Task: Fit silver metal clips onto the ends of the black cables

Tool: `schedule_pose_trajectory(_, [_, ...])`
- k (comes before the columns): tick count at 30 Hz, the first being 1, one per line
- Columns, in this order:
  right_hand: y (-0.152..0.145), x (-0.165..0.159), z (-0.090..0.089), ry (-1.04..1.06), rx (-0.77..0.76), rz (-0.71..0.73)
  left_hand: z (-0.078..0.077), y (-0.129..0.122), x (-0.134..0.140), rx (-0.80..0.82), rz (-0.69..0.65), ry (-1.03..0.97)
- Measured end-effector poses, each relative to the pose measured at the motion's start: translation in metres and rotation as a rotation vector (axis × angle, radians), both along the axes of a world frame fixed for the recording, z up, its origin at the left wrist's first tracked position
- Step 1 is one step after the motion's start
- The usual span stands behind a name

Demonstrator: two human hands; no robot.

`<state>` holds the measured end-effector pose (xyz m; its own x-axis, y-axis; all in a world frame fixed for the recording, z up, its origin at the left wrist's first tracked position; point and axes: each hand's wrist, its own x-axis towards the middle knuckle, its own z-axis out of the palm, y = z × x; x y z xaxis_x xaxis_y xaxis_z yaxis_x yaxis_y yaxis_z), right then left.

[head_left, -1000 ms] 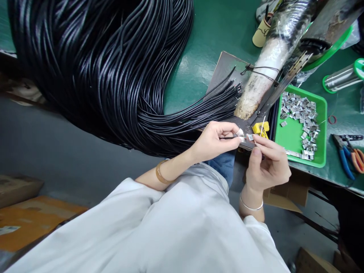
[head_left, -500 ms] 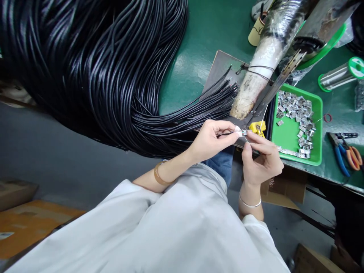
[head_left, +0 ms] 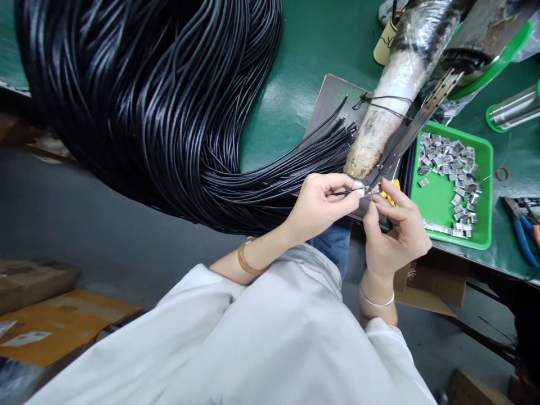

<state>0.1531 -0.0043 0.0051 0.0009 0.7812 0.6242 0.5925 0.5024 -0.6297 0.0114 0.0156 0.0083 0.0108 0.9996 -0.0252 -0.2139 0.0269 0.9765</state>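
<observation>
The left grip (head_left: pixel 320 199) has thumb and forefinger closed on a black cable (head_left: pixel 347 192), its tip near a small metal piece (head_left: pixel 374 189) by the fingertips of the right grip (head_left: pixel 396 236) — half-curled, its hold unclear — with a green tray (head_left: pixel 487 225) just rightward.

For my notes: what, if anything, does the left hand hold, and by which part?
The left hand holds a cable, pinched close to its end.

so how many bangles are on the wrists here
2: a brown bangle around the wrist behind the left hand, and a silver bangle around the wrist behind the right hand. The white sleeves could hide others further up.
</observation>
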Motion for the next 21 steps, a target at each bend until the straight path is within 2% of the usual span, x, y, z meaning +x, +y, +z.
schedule_pose_trajectory(6, [0.0007, -0.0031, 0.005, -0.009, 0.074, 0.017, 0.0009, -0.0019, -0.0026, 0.02, -0.008, 0.054])
schedule_pose_trajectory(10, [0.0027, -0.0004, 0.0028, -0.046, 0.081, -0.004, -0.0024, -0.0022, -0.0021, -0.004, -0.052, 0.012])
schedule_pose_trajectory(17, [0.004, 0.0001, 0.0103, -0.106, 0.088, -0.018, 0.0021, -0.0013, -0.0031, 0.067, -0.009, 0.087])
schedule_pose_trajectory(21, [0.0013, -0.0022, 0.0082, -0.092, 0.11, -0.026, 0.0022, 0.0005, -0.0046, 0.049, -0.039, 0.046])
